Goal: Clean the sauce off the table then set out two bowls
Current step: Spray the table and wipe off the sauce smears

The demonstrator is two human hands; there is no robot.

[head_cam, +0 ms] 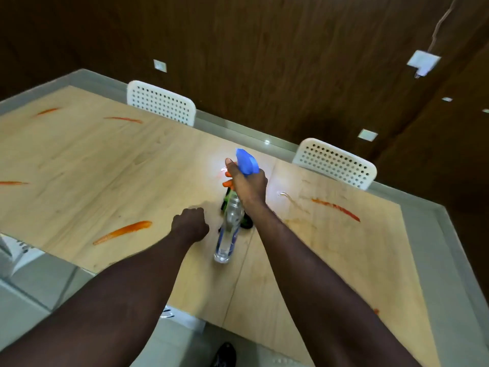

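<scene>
My right hand (247, 185) grips a clear spray bottle (229, 229) by its neck, under the blue trigger head (247, 161), and holds it tilted above the middle of the wooden table (132, 165). My left hand (190, 225) is a closed fist resting on the table just left of the bottle, with nothing visible in it. Red sauce streaks lie on the table: one near the front left (123, 231), one at the right (336, 209), and others at the far left (123, 119). A dark green-and-black object (246, 221) lies behind the bottle, mostly hidden. No bowls are in view.
Two white perforated chairs stand at the table's far side, one at the back left (161, 102) and one at the right (334, 162). A dark wood-panelled wall rises behind them. Grey floor tiles (39, 284) show at the lower left, and a dark shoe (225, 354) at the bottom.
</scene>
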